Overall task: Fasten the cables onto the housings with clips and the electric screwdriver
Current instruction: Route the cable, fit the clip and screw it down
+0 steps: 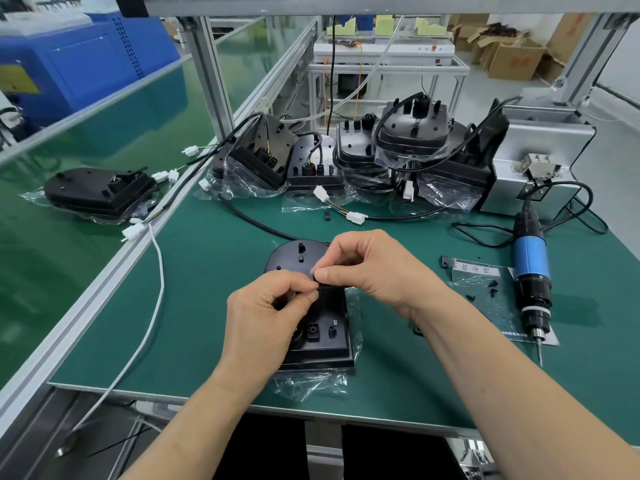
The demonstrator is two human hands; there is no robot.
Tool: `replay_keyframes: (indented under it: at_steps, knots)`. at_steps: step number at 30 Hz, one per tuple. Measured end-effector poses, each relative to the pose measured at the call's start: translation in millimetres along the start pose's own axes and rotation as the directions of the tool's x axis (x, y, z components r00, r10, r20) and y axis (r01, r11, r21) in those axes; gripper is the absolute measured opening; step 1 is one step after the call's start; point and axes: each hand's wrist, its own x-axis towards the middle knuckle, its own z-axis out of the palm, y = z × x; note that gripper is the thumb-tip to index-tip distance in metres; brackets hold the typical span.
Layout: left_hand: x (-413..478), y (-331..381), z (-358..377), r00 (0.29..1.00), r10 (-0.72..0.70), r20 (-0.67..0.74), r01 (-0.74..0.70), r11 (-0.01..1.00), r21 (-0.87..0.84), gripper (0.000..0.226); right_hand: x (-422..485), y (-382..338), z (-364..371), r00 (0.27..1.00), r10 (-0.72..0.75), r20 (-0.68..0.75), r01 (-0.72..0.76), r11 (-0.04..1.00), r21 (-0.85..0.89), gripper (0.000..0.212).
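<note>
A black housing [322, 337] lies on a clear plastic bag at the middle of the green mat. Its black cable [256, 224] runs off to the back left. My left hand [266, 317] and my right hand [374, 268] meet above the housing, fingertips pinched together on a small black part at the cable; whether it is a clip, I cannot tell. The electric screwdriver [531, 271], blue and black, lies on the mat to the right, bit pointing toward me. Small black clips [492, 285] are scattered on a plastic bag beside it.
Several more bagged housings [408, 140] with cables and white connectors are piled at the back. Another housing [100, 192] sits on the green conveyor at left. A metal box [540, 161] stands at back right. A white cable [152, 306] hangs over the bench's left edge.
</note>
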Motion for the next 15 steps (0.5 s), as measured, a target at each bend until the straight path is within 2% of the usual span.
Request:
replay_keyframes:
  at_steps: [9,12,15]
  knots:
    - [0.5,-0.9,-1.1,0.999,0.047,0.018,-0.047,0.999,0.004,0.036,-1.2,-3.4,4.1,1.000,0.000,-0.022,0.000,1.000,-0.012,0.007]
    - [1.9,-3.8,-2.5,0.999,0.014,0.034,-0.012,0.998,-0.058,0.035,-3.0,-0.9,5.4,1.000,-0.019,-0.006,0.019,1.000,-0.013,0.007]
    - [2.7,-5.1,-3.0,0.998,-0.031,0.058,0.038,0.991,-0.127,0.024,-4.2,1.0,2.2,0.999,0.027,0.021,-0.027,0.999,0.029,0.012]
